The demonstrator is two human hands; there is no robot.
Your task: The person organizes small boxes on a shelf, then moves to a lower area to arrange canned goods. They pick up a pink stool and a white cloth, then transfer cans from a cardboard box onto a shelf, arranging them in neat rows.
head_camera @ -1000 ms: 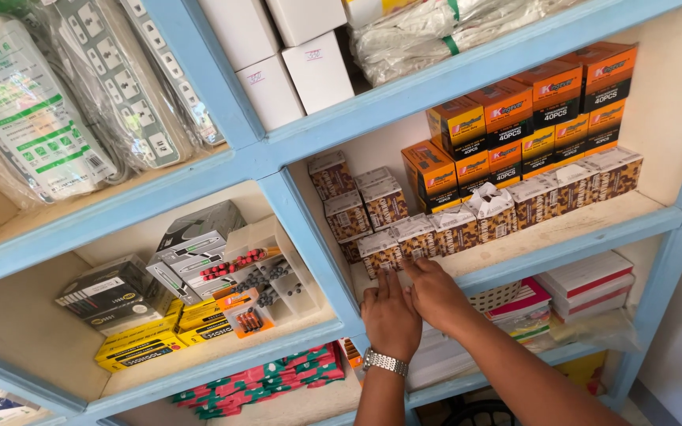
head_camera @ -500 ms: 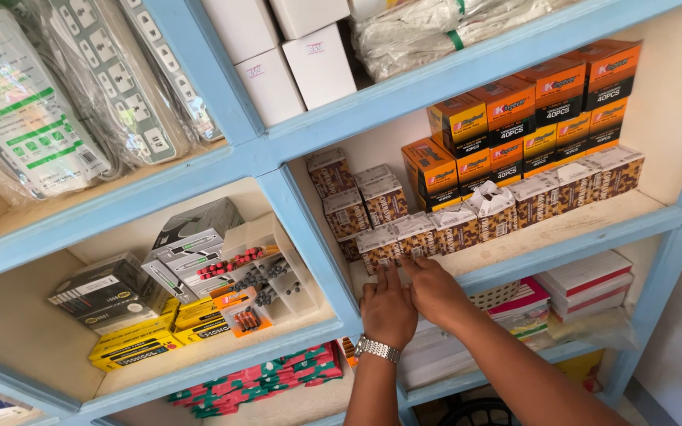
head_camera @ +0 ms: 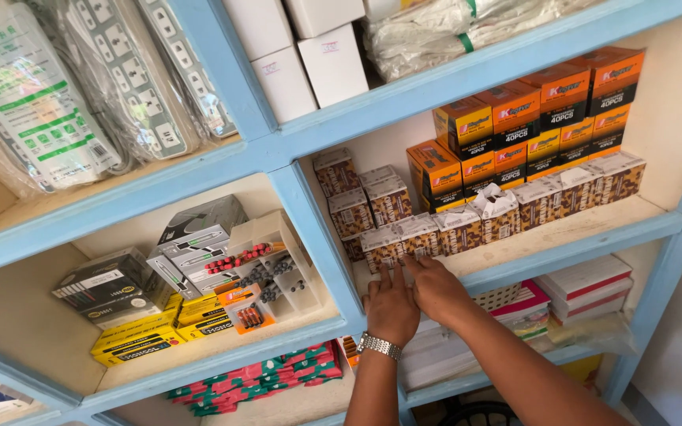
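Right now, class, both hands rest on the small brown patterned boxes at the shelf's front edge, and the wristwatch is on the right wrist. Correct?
Not quite. The head view shows the wristwatch on the left wrist. Both the left hand and right hand do touch the brown patterned boxes.

orange boxes (head_camera: 530,118), white cartons (head_camera: 309,59), yellow packs (head_camera: 140,343), power strips (head_camera: 112,79)

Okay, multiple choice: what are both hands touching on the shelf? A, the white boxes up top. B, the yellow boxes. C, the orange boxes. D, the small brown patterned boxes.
D: both the left hand and right hand reach the front row of brown patterned boxes; the orange boxes sit behind, untouched.
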